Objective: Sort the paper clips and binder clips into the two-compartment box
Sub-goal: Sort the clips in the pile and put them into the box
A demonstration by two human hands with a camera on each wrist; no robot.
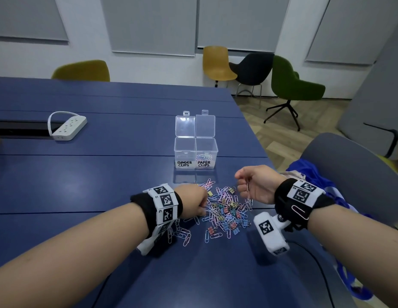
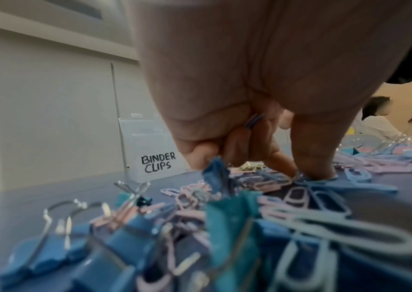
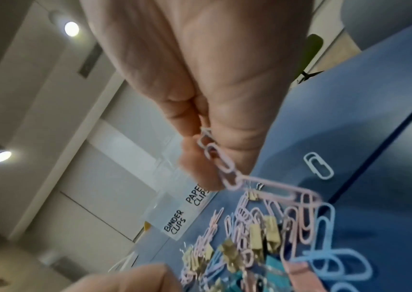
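A clear two-compartment box (image 1: 185,146) stands open on the blue table, labelled BINDER CLIPS on the left and PAPER CLIPS on the right. A few paper clips (image 1: 204,156) lie in the right compartment; the left one looks empty. In front of it lies a mixed pile of clips (image 1: 226,211). My left hand (image 1: 202,203) is down at the pile's left edge. In the left wrist view its fingers curl round a blue paper clip (image 2: 253,122), and thumb and forefinger pinch another on the table (image 2: 307,178). My right hand (image 1: 240,183) hovers above the pile, pinching a dangling string of pink paper clips (image 3: 224,168).
A white power strip (image 1: 68,127) lies at the far left beside a cable slot (image 1: 20,128). The table's right edge runs close past my right wrist, with a grey chair (image 1: 349,165) and blue cloth (image 1: 309,172) beyond. A pink clip (image 1: 299,211) clings to my right wristband.
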